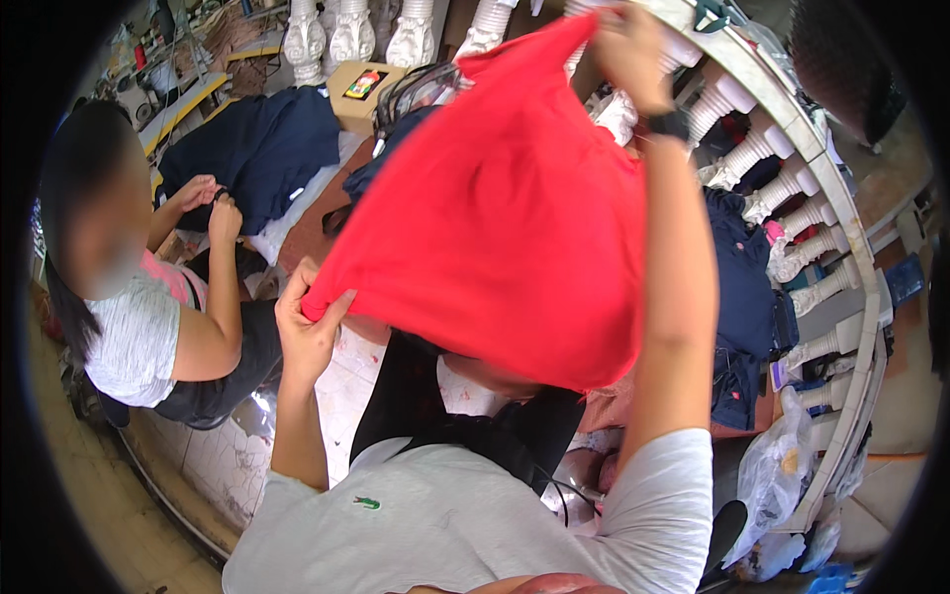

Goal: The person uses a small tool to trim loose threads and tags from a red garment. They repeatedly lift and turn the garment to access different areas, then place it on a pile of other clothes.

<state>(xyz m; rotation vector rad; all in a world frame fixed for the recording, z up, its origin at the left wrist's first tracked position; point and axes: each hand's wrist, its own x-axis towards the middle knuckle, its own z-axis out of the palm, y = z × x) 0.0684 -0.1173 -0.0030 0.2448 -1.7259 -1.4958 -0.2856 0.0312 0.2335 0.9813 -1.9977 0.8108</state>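
A bright red cloth garment (495, 218) hangs stretched out between my two hands. Its lower left corner is pinched by my left hand (309, 322), thumb against fingers. My right hand (633, 59) is raised at the upper right and closed on the garment's top edge, somewhat blurred. The cloth sags in a broad sheet over my lap and hides much of what lies behind it. What kind of garment it is I cannot tell for sure.
To the left sits a co-worker (139, 327) with hands together beside a dark navy garment (262, 144). A cardboard box (361, 94) stands beyond. White balusters (752, 158) curve around the right, where more navy clothes (737, 287) and a clear plastic bag (777, 465) lie.
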